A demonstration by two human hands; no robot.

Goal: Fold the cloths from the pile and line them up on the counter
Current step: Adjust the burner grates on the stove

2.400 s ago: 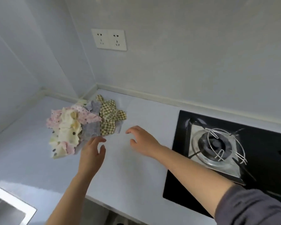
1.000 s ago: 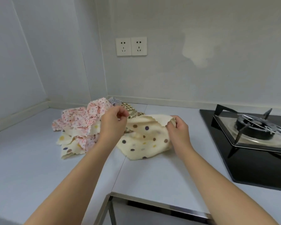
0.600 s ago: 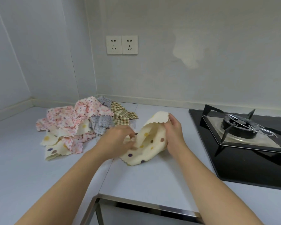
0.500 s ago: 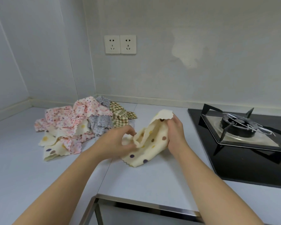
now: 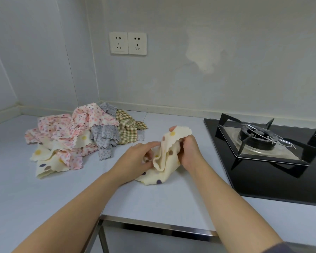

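Head view: left hand (image 5: 135,159) and right hand (image 5: 189,152) both clutched the cream dotted cloth (image 5: 164,161), bunched right of the pile (image 5: 80,136).

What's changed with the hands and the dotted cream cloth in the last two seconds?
The left hand and right hand, empty before, pulled the dotted cream cloth from the pile toward the stove, spread it, and now grip it bunched together. The pile and stove stayed put.

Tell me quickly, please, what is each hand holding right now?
Left hand: pinching the cream polka-dot cloth.
Right hand: gripping the same cloth near its upper edge.
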